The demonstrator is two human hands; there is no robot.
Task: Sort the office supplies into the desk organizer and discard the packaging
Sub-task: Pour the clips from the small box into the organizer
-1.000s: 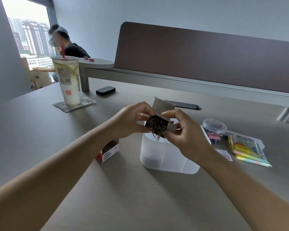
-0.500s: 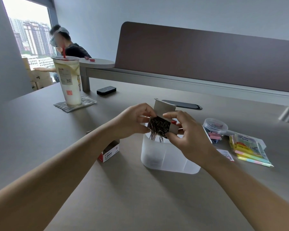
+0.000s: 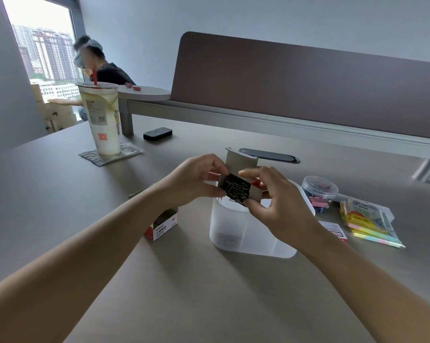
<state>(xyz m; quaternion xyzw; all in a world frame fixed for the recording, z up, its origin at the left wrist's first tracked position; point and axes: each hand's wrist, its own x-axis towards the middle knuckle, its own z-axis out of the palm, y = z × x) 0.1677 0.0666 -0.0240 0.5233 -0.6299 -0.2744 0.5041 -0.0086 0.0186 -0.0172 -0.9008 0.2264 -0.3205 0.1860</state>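
Left hand [image 3: 196, 179]: fingers pinched together on the left end of the open clip box [image 3: 241, 179], thumb below, fingertips on top.
Right hand [image 3: 276, 206]: thumb and fingers clamped on the box's right end, index finger arched over its top edge.
Clip box: held between both sets of fingertips, tilted, flap standing up behind them, open face toward the camera.
Paper clips [image 3: 236, 189]: a dark tangle packed inside the box, a few hanging past the lower edge, just beside the right thumb.
Organizer [image 3: 236, 226]: translucent white tub directly under the fingers, on the table [image 3: 60, 194].
Second box [image 3: 163, 225]: red and white, open, lying below the left wrist.
Right of the right hand: a round tub of binder clips [image 3: 319, 191]; beyond it, sticky notes [image 3: 367, 224] in plastic wrap.
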